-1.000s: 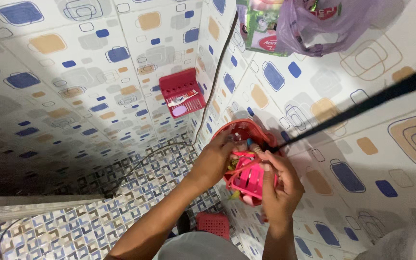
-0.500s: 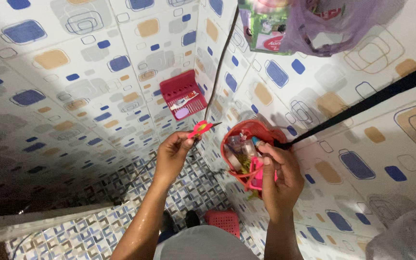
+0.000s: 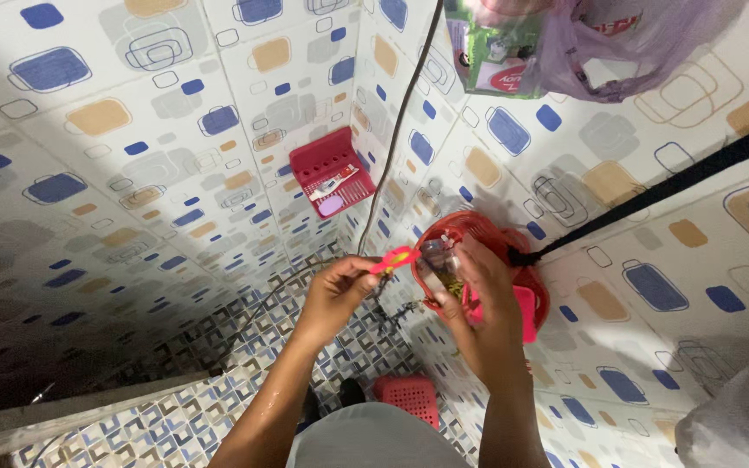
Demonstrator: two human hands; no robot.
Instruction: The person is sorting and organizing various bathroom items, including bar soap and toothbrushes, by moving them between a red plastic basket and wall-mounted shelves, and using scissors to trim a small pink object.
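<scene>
While the left hand (image 3: 340, 290) is raised in front of the tiled corner, its fingers (image 3: 366, 270) are closed in a pinch on a small pink and yellow tool (image 3: 394, 259), which looks like small scissors. Tool sits level, just left of the red basket (image 3: 513, 251) and close to its rim; contact with the rim cannot be told.

Right hand (image 3: 477, 299) lies across the front of the red basket. Fingers curled around a small clear item with greenish content (image 3: 441, 269) at the basket mouth; grip closed, item partly hidden by the hand. A pink holder (image 3: 526, 314) shows at the lower right of the basket, behind the right hand.

Basket hangs against the right tiled wall (image 3: 617, 173). A black strap (image 3: 678, 178) runs from the basket's side up to the right edge.

Surroundings: red wall shelf (image 3: 329, 170) on the back wall, well apart from both hands. Dark cable (image 3: 396, 130) drops along the wall corner. Purple plastic bag (image 3: 617, 43) with green packets hangs at top. Small red perforated box (image 3: 407, 397) sits low, below the hands.
</scene>
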